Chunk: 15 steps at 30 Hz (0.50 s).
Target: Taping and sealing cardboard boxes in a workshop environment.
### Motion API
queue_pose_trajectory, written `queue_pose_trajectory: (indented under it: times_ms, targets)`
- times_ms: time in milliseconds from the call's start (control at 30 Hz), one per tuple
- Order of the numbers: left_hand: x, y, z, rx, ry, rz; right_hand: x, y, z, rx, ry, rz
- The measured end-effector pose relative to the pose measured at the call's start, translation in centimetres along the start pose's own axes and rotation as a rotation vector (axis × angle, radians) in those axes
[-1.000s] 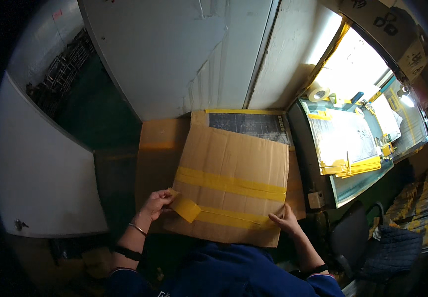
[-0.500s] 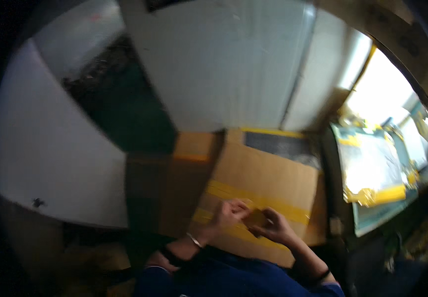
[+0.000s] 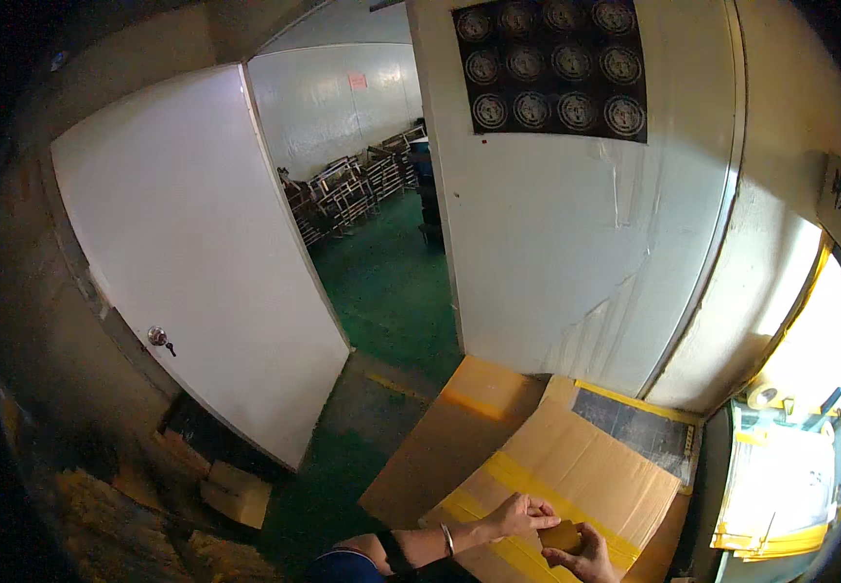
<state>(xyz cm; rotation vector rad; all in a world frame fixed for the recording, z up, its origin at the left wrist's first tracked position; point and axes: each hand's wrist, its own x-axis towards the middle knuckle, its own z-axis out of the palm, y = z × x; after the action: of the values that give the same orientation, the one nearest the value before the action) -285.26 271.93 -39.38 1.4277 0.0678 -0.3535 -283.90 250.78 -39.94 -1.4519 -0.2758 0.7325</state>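
Observation:
My right hand grips a small, flat, brownish-yellow piece between thumb and fingers; its exact kind is unclear. At the upper left edge of that piece is my left hand, its fingertips pinched together. What the left fingers pinch, if anything, is too small to make out. Both hands are above a large cardboard sheet crossed by yellow tape strips.
An open white door with a knob and key stands left of a doorway onto green floor. Metal racks stand beyond it. Right, a bright work surface has yellow tape edging. A cardboard box sits lower left.
My view has swung up and left, so the hands now appear lower and farther right, and more of the doorway shows. The right hand still holds the piece, with the left beside it.

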Motion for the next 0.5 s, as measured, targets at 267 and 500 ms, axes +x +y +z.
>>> queue_pose_trajectory:
  times_ms: [267,500]
  targets:
    - [-0.4,-0.1,0.3,-0.002,-0.029,-0.021,-0.2,2.6,-0.7,0.064,-0.021,-0.016]
    - [-0.6,-0.1,0.5,0.019,-0.026,-0.035,-0.4,5.8,-1.3,-0.003,0.075,-0.064]
